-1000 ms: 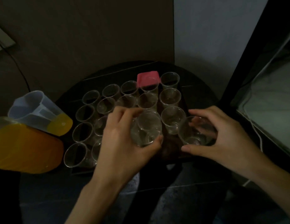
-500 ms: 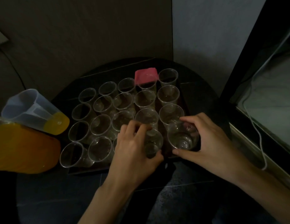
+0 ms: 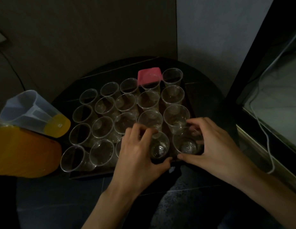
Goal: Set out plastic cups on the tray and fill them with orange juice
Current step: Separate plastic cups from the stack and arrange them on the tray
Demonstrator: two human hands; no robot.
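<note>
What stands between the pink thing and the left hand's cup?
Two empty clear cups in line on the tray separate the pink thing from left hand's cup; head view.

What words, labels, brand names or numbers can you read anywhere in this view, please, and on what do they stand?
None: no text can be read anywhere.
The clear cups, the tray, the pink square piece, the jug and the orange container show no print in this dim view.
</note>
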